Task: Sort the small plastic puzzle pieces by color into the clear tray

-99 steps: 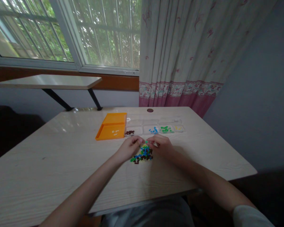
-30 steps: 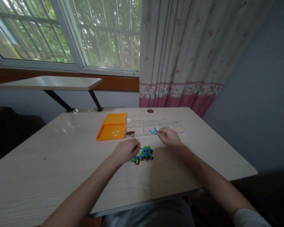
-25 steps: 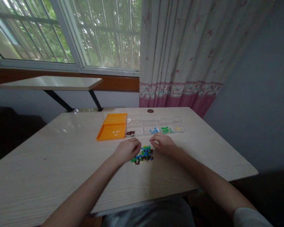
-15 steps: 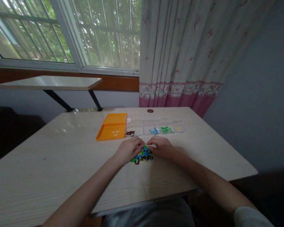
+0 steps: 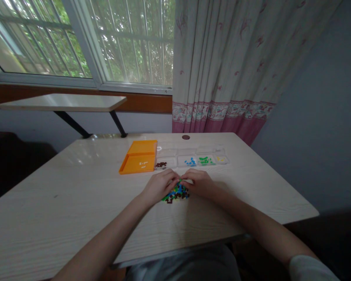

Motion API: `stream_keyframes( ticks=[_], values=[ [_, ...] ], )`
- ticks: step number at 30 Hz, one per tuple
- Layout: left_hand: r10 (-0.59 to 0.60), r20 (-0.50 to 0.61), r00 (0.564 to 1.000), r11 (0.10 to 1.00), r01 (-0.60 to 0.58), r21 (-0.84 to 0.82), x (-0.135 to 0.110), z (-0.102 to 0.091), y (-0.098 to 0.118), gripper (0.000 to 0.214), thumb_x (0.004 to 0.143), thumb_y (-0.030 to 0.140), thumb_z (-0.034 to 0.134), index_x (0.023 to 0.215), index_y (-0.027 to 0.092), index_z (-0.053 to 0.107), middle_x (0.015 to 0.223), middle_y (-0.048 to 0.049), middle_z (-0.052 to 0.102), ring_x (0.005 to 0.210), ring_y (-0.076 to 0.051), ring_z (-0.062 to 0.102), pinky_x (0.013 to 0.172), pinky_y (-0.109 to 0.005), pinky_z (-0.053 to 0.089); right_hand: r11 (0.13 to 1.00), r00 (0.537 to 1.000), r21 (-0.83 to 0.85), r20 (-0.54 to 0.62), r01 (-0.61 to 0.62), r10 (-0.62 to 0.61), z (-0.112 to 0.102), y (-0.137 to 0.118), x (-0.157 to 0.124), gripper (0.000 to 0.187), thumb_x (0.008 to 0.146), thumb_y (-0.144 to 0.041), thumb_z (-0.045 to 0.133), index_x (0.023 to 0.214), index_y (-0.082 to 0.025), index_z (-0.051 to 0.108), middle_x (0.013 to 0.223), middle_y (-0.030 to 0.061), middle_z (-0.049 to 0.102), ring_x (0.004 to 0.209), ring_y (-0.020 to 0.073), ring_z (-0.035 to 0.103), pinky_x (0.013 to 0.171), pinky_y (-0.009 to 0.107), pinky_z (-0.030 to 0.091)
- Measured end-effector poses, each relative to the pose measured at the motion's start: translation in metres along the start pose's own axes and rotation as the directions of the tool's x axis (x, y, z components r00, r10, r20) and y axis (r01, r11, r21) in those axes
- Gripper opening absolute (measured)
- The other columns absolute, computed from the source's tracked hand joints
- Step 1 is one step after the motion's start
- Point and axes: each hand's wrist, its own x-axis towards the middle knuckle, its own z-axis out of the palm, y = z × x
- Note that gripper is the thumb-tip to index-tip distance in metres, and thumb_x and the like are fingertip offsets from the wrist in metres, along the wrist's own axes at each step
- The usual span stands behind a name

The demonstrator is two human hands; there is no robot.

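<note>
A heap of tiny plastic pieces (image 5: 178, 194), brown, blue, green and some yellow, lies on the table in front of me. Over its left side bends my left hand (image 5: 161, 184), fingers closed in a pinch. My right hand (image 5: 199, 182) comes in from the other side, its fingertips also pinched and almost meeting the left ones above the heap's far edge. Whatever is between the fingertips is too small to make out. Just beyond the hands stands an orange box (image 5: 137, 164), opened flat, with a few white pieces in its near half.
Right of the orange box, clear plastic boxes (image 5: 182, 160) with raised lids hold brown pieces (image 5: 161, 164), blue pieces (image 5: 190, 161), green pieces (image 5: 205, 160) and yellow pieces (image 5: 220, 159). A raised shelf (image 5: 64, 102) stands at the table's back left. The table's near edge runs before my lap.
Both hands stay over the far edge of the heap, with only slight finger movement; the fingertips are a little closer together. The boxes have not moved.
</note>
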Motion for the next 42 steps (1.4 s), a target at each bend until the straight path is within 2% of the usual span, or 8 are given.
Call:
stream_keyframes(
  ticks=[11, 14, 17, 21, 25, 29, 36, 42],
  values=[
    [-0.022, -0.048, 0.999, 0.997, 0.019, -0.076, 0.002, 0.002, -0.004, 0.018, 0.084, 0.028, 0.044, 0.089, 0.018, 0.057, 0.079, -0.0018, 0.057, 0.074, -0.013, 0.053, 0.066, -0.022, 0.041, 0.999, 0.999, -0.005, 0.000, 0.041, -0.041, -0.003, 0.004, 0.001, 0.015, 0.079, -0.030, 0.055, 0.087, -0.021, 0.064, 0.080, 0.0018, 0.066, 0.068, 0.0110, 0.058, 0.063, 0.019, 0.042],
    [-0.016, -0.029, 0.999, 0.999, 0.015, -0.032, 0.001, 0.003, -0.009, 0.019, 0.084, 0.025, 0.042, 0.092, 0.019, 0.057, 0.084, -0.0032, 0.057, 0.079, -0.014, 0.052, 0.071, -0.024, 0.042, 0.999, 0.998, -0.005, -0.042, 0.035, -0.036, -0.006, 0.009, 0.002, 0.016, 0.080, -0.030, 0.053, 0.086, -0.021, 0.064, 0.081, 0.0023, 0.066, 0.072, 0.0113, 0.059, 0.067, 0.019, 0.043],
    [0.010, 0.039, 0.999, 0.998, -0.012, 0.055, 0.000, 0.004, -0.014, 0.024, 0.083, 0.020, 0.040, 0.098, 0.022, 0.059, 0.090, -0.0041, 0.055, 0.086, -0.015, 0.051, 0.075, -0.025, 0.042, 1.000, 0.990, -0.019, -0.139, 0.010, -0.013, -0.012, 0.014, 0.004, 0.016, 0.080, -0.030, 0.053, 0.085, -0.020, 0.065, 0.080, 0.0027, 0.066, 0.073, 0.0111, 0.060, 0.068, 0.019, 0.044],
    [0.009, 0.112, 0.994, 0.991, -0.024, 0.134, -0.002, 0.005, -0.015, 0.028, 0.082, 0.017, 0.041, 0.101, 0.025, 0.060, 0.090, -0.0041, 0.052, 0.087, -0.015, 0.050, 0.075, -0.025, 0.041, 0.999, 0.970, -0.037, -0.242, -0.007, -0.002, -0.022, 0.017, 0.007, 0.017, 0.079, -0.030, 0.054, 0.084, -0.019, 0.065, 0.077, 0.0031, 0.066, 0.066, 0.0104, 0.058, 0.063, 0.019, 0.044],
    [-0.001, 0.122, 0.992, 0.987, -0.019, 0.161, -0.003, 0.003, -0.015, 0.028, 0.081, 0.016, 0.041, 0.100, 0.024, 0.060, 0.090, -0.0045, 0.051, 0.088, -0.016, 0.050, 0.075, -0.025, 0.041, 0.999, 0.953, -0.032, -0.301, -0.011, 0.001, -0.032, 0.016, 0.007, 0.016, 0.079, -0.029, 0.054, 0.084, -0.018, 0.065, 0.073, 0.0028, 0.065, 0.058, 0.0092, 0.054, 0.060, 0.020, 0.043],
    [-0.002, 0.121, 0.993, 0.981, -0.021, 0.193, -0.004, 0.000, -0.015, 0.024, 0.081, 0.018, 0.041, 0.094, 0.022, 0.060, 0.089, -0.0044, 0.052, 0.087, -0.016, 0.050, 0.075, -0.026, 0.041, 1.000, 0.944, -0.026, -0.329, -0.009, 0.000, -0.037, 0.016, 0.006, 0.015, 0.078, -0.028, 0.056, 0.085, -0.018, 0.065, 0.072, 0.0014, 0.064, 0.047, 0.0066, 0.045, 0.053, 0.019, 0.041],
    [-0.017, 0.111, 0.994, 0.965, -0.013, 0.261, -0.003, -0.003, -0.014, 0.022, 0.084, 0.024, 0.037, 0.092, 0.019, 0.057, 0.088, -0.0052, 0.052, 0.084, -0.016, 0.050, 0.073, -0.026, 0.041, 0.999, 0.929, -0.036, -0.369, 0.014, -0.026, -0.039, 0.019, 0.005, 0.014, 0.077, -0.026, 0.056, 0.087, -0.018, 0.064, 0.068, 0.0006, 0.063, 0.047, 0.0067, 0.044, 0.052, 0.020, 0.040],
    [-0.033, 0.152, 0.988, 0.955, -0.014, 0.297, -0.004, -0.001, -0.015, 0.024, 0.085, 0.027, 0.035, 0.088, 0.019, 0.057, 0.085, -0.0046, 0.053, 0.083, -0.016, 0.051, 0.071, -0.025, 0.041, 0.999, 0.925, -0.050, -0.378, 0.019, -0.036, -0.040, 0.018, 0.006, 0.014, 0.077, -0.026, 0.056, 0.085, -0.018, 0.065, 0.066, 0.0005, 0.063, 0.046, 0.0065, 0.044, 0.050, 0.020, 0.039]
  ],
)
